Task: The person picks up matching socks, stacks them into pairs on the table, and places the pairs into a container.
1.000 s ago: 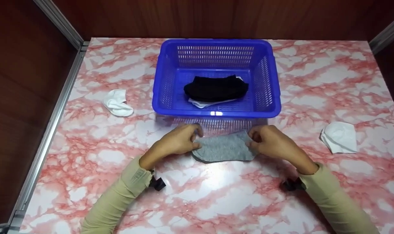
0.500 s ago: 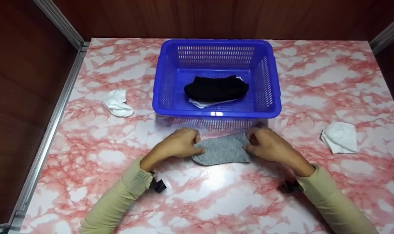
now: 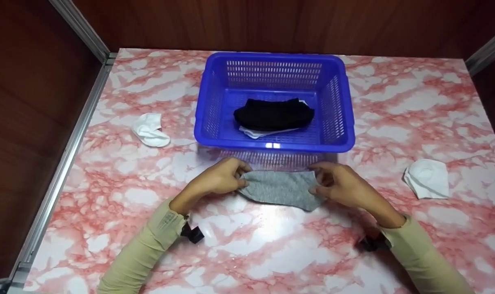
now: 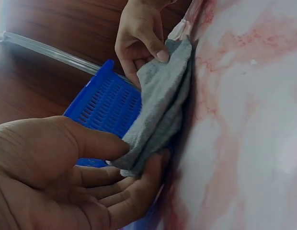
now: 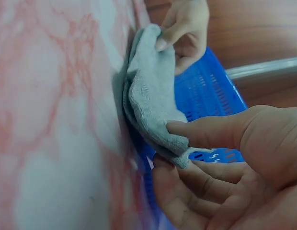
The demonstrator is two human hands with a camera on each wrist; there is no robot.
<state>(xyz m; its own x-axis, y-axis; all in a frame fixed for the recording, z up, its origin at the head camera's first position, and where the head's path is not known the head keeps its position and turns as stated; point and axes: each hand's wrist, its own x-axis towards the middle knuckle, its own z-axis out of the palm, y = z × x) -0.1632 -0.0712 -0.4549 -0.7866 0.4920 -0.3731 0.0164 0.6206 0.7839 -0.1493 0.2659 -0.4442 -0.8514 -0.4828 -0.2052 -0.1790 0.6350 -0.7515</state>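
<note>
Between both hands, a pair of grey socks, laid one on the other, is held just in front of the basket. My left hand pinches the left end between thumb and fingers; the left wrist view shows its thumb on top of the grey socks. The right end is pinched by my right hand, and in the right wrist view two layers of the socks show at that end. Black socks lie in the blue basket, on top of something white.
A crumpled white sock lies at the left of the marbled table. Another white folded piece lies at the right. Wooden panels with metal edging stand behind and to the sides.
The grey socks have been turned slightly, their right end now lower toward me. Both hands keep pinching the ends, with small shifts of the fingers. The head view has tilted a little.
</note>
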